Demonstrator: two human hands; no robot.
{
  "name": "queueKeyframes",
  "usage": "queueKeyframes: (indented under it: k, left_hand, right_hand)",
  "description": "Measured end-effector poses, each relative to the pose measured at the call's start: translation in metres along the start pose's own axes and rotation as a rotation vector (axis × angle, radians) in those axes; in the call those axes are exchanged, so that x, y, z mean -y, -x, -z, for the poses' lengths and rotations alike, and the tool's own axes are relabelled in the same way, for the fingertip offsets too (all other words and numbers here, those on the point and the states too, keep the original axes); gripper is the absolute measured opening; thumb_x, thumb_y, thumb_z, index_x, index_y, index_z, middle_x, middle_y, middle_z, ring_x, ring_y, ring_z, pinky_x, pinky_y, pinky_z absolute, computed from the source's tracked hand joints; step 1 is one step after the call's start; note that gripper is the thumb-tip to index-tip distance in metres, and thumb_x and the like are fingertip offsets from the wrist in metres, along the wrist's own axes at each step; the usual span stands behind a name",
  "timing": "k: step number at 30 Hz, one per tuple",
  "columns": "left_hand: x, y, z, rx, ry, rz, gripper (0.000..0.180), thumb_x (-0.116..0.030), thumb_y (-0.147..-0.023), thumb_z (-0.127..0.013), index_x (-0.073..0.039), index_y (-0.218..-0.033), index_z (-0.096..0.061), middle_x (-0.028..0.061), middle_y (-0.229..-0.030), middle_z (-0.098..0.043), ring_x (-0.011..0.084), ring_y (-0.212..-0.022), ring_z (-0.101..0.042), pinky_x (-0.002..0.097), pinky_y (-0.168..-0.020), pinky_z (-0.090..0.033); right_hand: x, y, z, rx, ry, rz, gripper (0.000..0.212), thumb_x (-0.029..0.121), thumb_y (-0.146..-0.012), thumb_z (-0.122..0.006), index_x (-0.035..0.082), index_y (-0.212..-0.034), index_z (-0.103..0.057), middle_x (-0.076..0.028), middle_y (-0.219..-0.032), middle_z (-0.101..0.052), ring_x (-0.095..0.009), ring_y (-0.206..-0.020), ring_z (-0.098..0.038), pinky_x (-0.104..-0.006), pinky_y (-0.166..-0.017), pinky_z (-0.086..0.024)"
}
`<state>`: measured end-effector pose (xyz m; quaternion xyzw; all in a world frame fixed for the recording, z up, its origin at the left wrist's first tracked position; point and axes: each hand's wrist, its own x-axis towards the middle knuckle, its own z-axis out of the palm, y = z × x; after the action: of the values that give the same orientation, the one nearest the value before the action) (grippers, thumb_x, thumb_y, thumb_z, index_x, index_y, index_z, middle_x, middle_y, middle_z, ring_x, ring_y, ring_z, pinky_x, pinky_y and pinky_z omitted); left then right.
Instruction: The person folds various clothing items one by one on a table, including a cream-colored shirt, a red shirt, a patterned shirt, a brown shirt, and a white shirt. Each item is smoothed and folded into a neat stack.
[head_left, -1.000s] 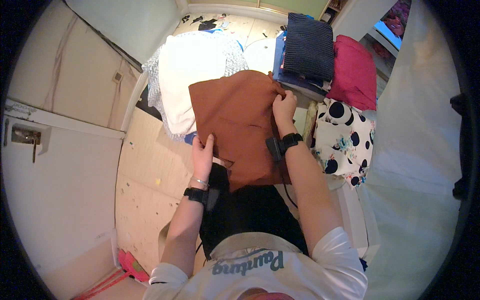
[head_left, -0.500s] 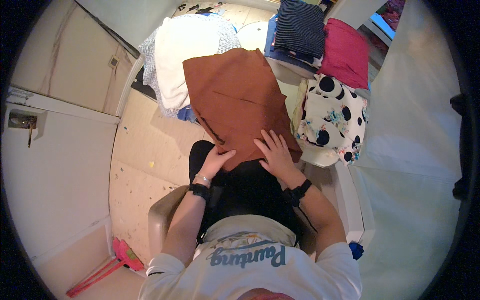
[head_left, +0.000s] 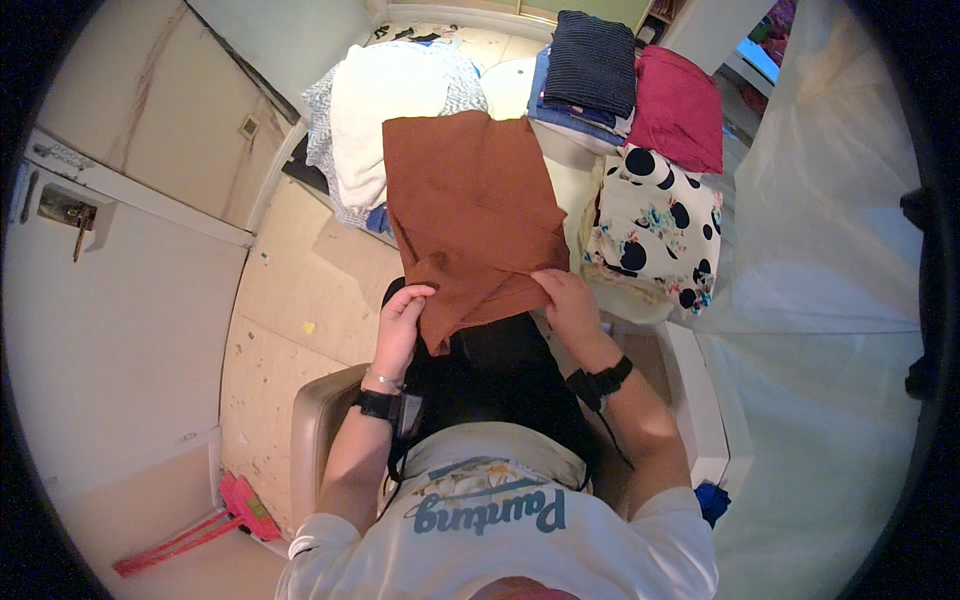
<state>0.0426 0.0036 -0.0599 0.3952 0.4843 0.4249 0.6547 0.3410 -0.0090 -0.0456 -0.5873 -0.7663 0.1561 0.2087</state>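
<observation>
A rust-brown garment (head_left: 475,190) lies over my black-clad knees, its far part reaching toward the piles of clothes; which kind of garment it is I cannot tell. At its near left edge my left hand (head_left: 402,312) pinches the cloth between thumb and fingers. My right hand (head_left: 572,302) grips the near right edge, with the fingertips partly hidden at the fabric. Between the two hands the near part is bunched and folded over, with one corner hanging down over my lap.
Beyond the garment lies a white cloth (head_left: 385,95) on a heap. To the right are folded dark striped clothes (head_left: 592,65), a crimson cloth (head_left: 680,110) and a black-dotted floral cloth (head_left: 655,225). A white door (head_left: 130,320) stands left; a pink-red long-handled item (head_left: 245,508) is near it.
My right hand has gone from lying spread on the cloth to gripping its edge. The left hand has moved slightly left. The garment's near edge is now lifted and folded over.
</observation>
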Motion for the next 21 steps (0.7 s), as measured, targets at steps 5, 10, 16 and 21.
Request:
queueKeyframes:
  k: [5,10,16,21]
  left_hand:
    - [-0.045,0.014,-0.001,-0.002,0.464,0.04,0.024,-0.013,-0.093,-0.046,-0.004,-0.112,-0.059,0.0053,-0.108,-0.063,0.0169,-0.1,-0.06,0.0295,-0.089,-0.046]
    - [-0.062,-0.008,0.003,-0.038,0.464,-0.007,0.027,-0.016,-0.092,-0.046,-0.007,-0.116,-0.056,0.0032,-0.107,-0.063,0.0146,-0.096,-0.059,0.0281,-0.083,-0.045]
    - [-0.094,-0.091,0.009,-0.062,0.455,-0.039,0.026,-0.026,-0.095,-0.05,-0.009,-0.112,-0.058,0.0014,-0.102,-0.063,0.0133,-0.087,-0.058,0.0294,-0.079,-0.046]
    - [-0.111,-0.15,-0.005,-0.168,0.432,-0.129,0.043,-0.029,-0.095,-0.054,-0.005,-0.13,-0.049,0.0105,-0.117,-0.057,0.0205,-0.104,-0.056,0.0352,-0.09,-0.046]
  right_hand:
    - [0.018,-0.014,0.044,0.249,-0.165,0.01,0.029,-0.001,-0.082,-0.055,0.006,-0.109,-0.062,-0.018,-0.102,-0.064,-0.038,-0.092,-0.061,-0.0423,-0.079,-0.05]
    - [0.027,-0.041,0.063,0.243,-0.111,-0.003,0.02,0.005,-0.086,-0.054,0.006,-0.103,-0.063,-0.018,-0.092,-0.065,-0.039,-0.089,-0.062,-0.0447,-0.076,-0.05]
    - [0.021,-0.128,0.078,0.22,0.161,-0.084,0.013,0.015,-0.087,-0.054,0.008,-0.096,-0.061,-0.021,-0.087,-0.064,-0.04,-0.085,-0.063,-0.0486,-0.073,-0.05]
    - [0.006,-0.189,0.058,-0.245,0.239,0.009,0.03,0.015,-0.079,-0.066,0.004,-0.107,-0.06,-0.02,-0.105,-0.063,-0.039,-0.097,-0.06,-0.0467,-0.082,-0.049]
